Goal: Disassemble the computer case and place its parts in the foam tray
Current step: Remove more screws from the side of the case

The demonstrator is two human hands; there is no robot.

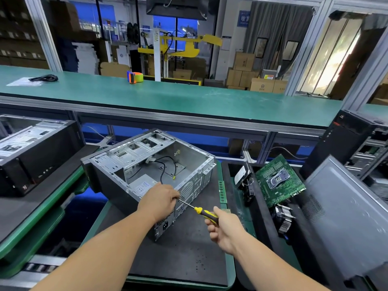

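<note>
Behind the workbench, a warehouse with stacked cardboard boxes and a yellow machine is seen through the frame. At the centre of the near bench, an opened computer case (147, 173) is laid on its side on a black foam mat (184, 248), its side panel off and loose black cables seen inside. A white label is carried on the power supply (144, 185) in the case's near corner; its print is too small to be read. The rear edge of the case is gripped by the left hand (161, 199), whose fingers are curled over the metal. A yellow-and-black screwdriver (201, 212) is held in the closed right hand (223, 227), and its tip is set against the rear panel just beside the left hand. To the right of the case, a foam tray (258, 211) is seen holding a green motherboard (279, 181), a hard drive (242, 175) and a finned cooler (283, 219). A green memory stick (222, 192) is laid between case and tray. Farther right, a grey side panel (344, 217) is leaned, and a black tower (348, 139) with a red mark is stood behind it. Left of the case, another black tower (35, 152) is laid flat. Beyond the case, a tape dispenser (134, 77) is set on the green shelf (189, 95).
</note>
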